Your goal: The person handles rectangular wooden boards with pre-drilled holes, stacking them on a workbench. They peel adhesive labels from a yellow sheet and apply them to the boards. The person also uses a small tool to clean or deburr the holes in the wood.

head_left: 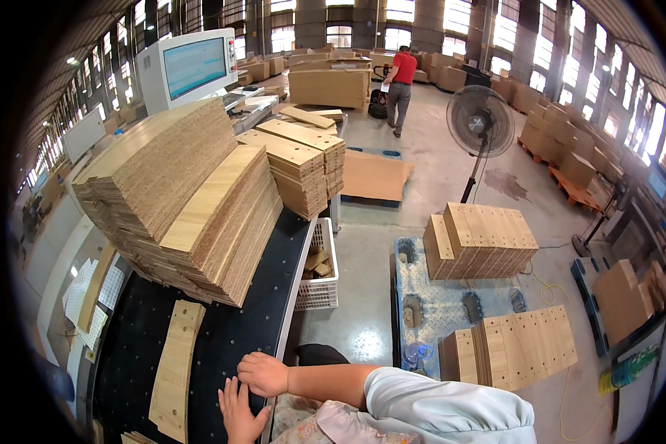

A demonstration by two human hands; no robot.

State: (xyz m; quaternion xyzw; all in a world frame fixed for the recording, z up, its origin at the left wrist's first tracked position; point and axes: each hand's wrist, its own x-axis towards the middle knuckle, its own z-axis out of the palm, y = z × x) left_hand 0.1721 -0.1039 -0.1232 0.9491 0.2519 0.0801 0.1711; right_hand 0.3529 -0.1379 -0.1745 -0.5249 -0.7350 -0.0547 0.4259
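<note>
Lower ctr of frame, L hand (240, 413) is being held open, fingers spread, at the edge of the black worktop (233, 325); R hand (265, 374) is being held loosely curled just beside it, grip can't be told. Lower L, a drilled wood-grain board (175, 370) is being borne flat, apart from both. Upper L, stacked particleboard panels (174, 166) are being supported.

1 wide view looks down from the head, near the left hand (240, 416) and right hand (265, 374), and out over the floor (431, 174).
</note>
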